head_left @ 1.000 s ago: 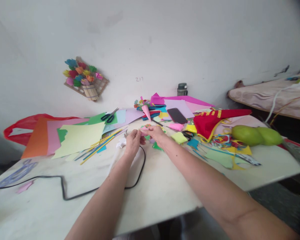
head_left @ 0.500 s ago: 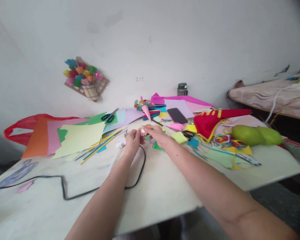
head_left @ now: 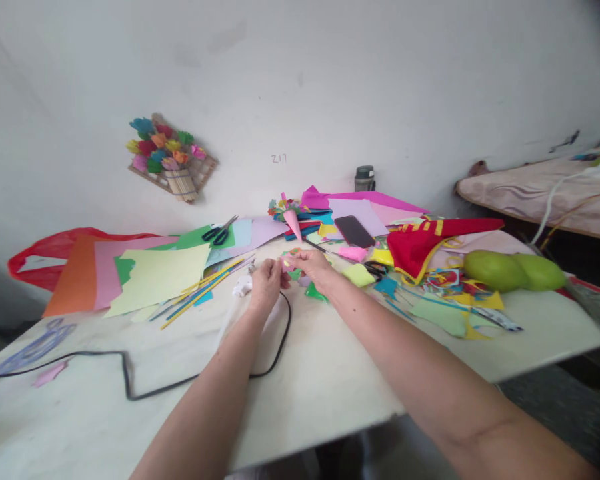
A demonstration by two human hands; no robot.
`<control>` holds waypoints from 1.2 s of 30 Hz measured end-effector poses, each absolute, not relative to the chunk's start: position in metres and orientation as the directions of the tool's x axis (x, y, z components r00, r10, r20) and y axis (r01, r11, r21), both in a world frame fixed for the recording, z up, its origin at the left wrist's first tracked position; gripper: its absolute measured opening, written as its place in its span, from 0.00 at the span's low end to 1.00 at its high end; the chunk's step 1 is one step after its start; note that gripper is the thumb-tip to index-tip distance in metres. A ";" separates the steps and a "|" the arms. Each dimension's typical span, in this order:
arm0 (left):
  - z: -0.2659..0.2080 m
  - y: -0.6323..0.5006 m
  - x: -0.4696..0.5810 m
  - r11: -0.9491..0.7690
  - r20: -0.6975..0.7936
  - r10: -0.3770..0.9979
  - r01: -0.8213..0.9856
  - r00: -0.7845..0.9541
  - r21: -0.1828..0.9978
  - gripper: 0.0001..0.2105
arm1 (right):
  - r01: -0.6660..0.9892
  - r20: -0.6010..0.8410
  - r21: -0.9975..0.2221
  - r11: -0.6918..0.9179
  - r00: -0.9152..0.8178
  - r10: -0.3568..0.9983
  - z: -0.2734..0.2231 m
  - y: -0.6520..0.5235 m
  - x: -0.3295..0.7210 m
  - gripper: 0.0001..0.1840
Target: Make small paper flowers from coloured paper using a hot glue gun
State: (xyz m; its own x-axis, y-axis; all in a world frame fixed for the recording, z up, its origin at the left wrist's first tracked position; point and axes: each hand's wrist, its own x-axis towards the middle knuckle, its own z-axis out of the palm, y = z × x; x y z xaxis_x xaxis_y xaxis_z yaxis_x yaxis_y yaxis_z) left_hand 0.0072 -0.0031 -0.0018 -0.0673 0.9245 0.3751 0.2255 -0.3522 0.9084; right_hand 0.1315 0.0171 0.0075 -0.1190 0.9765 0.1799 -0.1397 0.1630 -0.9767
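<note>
Over the middle of the table, my left hand and my right hand meet around a small pink paper flower with a yellow centre. Fingers of both hands pinch its edges, and part of it is hidden behind them. Just left of my left hand lies a white object, partly covered and too unclear to name. Beyond my hands are small cut-paper pieces in orange and green. A green piece lies under my right wrist.
Coloured paper sheets, strips and scissors spread to the left. A black cord crosses the front. To the right are a phone, red cloth, paper scraps and green fruits. A pink paper cone holds small flowers.
My right fingers have shifted slightly on the pink paper flower, and its yellow centre shows at a slightly different angle. Everything else stays put.
</note>
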 end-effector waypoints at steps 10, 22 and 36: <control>-0.002 -0.004 0.008 -0.362 0.384 0.922 0.258 -0.040 0.896 0.16 | -0.150 0.170 -0.977 0.149 -0.138 0.976 0.009 0.015 0.130 0.13; 0.006 -0.008 0.008 -0.247 0.246 0.967 -0.006 -0.064 0.969 0.18 | -0.135 0.145 -0.982 0.131 -0.093 0.985 0.015 0.014 0.137 0.10; 0.007 -0.010 0.009 -0.256 0.256 0.965 0.010 -0.058 0.967 0.18 | -0.094 0.212 -0.975 0.202 -0.113 0.971 0.011 0.014 0.133 0.10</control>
